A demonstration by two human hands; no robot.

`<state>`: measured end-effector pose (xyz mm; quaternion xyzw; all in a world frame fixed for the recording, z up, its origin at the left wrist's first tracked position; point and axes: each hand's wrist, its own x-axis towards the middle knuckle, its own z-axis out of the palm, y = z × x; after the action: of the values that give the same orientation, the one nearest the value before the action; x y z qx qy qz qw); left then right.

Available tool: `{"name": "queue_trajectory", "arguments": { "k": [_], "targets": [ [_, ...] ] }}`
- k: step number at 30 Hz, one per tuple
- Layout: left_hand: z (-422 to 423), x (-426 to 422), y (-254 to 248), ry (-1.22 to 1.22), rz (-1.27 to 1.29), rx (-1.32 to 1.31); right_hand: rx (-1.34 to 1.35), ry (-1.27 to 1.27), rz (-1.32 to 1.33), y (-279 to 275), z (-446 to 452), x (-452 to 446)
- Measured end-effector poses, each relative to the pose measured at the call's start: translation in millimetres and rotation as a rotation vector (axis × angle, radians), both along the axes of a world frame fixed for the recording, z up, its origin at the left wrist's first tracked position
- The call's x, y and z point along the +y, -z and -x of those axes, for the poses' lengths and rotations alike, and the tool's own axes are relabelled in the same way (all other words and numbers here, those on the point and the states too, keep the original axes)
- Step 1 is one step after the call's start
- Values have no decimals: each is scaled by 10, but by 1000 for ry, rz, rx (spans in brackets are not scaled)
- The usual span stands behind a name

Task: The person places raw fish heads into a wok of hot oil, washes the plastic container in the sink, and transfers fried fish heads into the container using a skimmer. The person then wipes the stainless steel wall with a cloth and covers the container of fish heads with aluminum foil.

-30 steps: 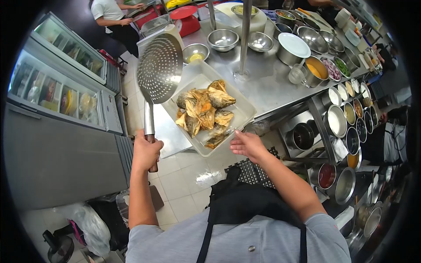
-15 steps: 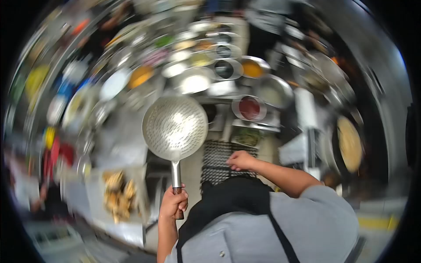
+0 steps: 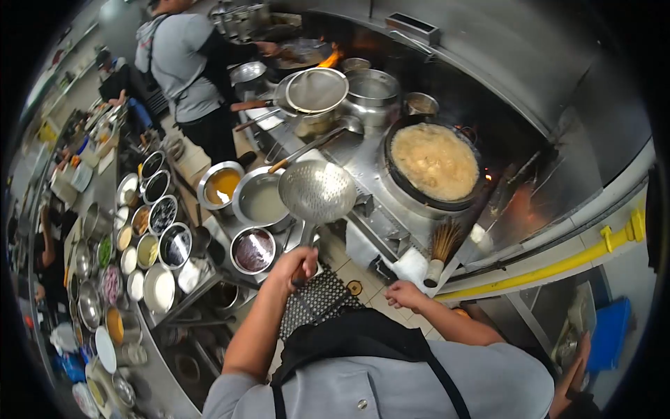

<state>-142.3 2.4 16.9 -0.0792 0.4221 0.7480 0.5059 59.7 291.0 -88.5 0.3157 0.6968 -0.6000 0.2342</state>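
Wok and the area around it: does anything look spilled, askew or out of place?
No clear spill shows. The oddity is the bristle brush: it sits near the wok, bristles toward it, and a small flame shows beside the wok, so it may be too close to heat.

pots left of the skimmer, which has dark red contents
The red-filled pot just left of the left hand; the orange-filled pot and cloudy-filled pot above it show no red.

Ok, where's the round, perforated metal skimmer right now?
In the head view, the skimmer is just left of centre, in your left hand, appearing between the steel pot of cloudy liquid and the round black wok of frothing liquid.
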Motion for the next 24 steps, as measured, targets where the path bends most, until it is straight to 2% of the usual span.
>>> {"name": "queue_trajectory", "arguments": {
  "k": [2, 4, 6, 9, 10, 12, 15, 17, 22, 24],
  "targets": [
    [577, 463, 35, 77, -86, 80, -39, 44, -77, -1, -234, 107],
    [1134, 891, 143, 146, -133, -16, -82, 96, -135, 11, -464, 119],
    [1609, 1279, 425, 154, -32, -164, -130, 150, -197, -23, -689, 79],
    [2025, 1511, 669, 252, 37, -124, -188, 268, -270, -105, -989, -178],
    [2102, 1546, 744, 285, 66, -99, -201, 389, -234, -119, -1109, -282],
    [2233, 1579, 931, 334, 65, -50, -254, 522, -237, -431, -1080, -551],
    [2402, 1507, 981, 331, 39, -88, -216, 464, -296, -564, -1053, -916],
    [2553, 1431, 1042, 362, -34, -129, -254, 216, -231, -492, -1022, -988],
    [2921, 1135, 1021, 398, -29, -177, -259, 269, -326, -566, -739, -1090],
    [2883, 938, 858, 70, -149, -398, -256, 296, -355, -529, -734, -1096]
  ]
}}
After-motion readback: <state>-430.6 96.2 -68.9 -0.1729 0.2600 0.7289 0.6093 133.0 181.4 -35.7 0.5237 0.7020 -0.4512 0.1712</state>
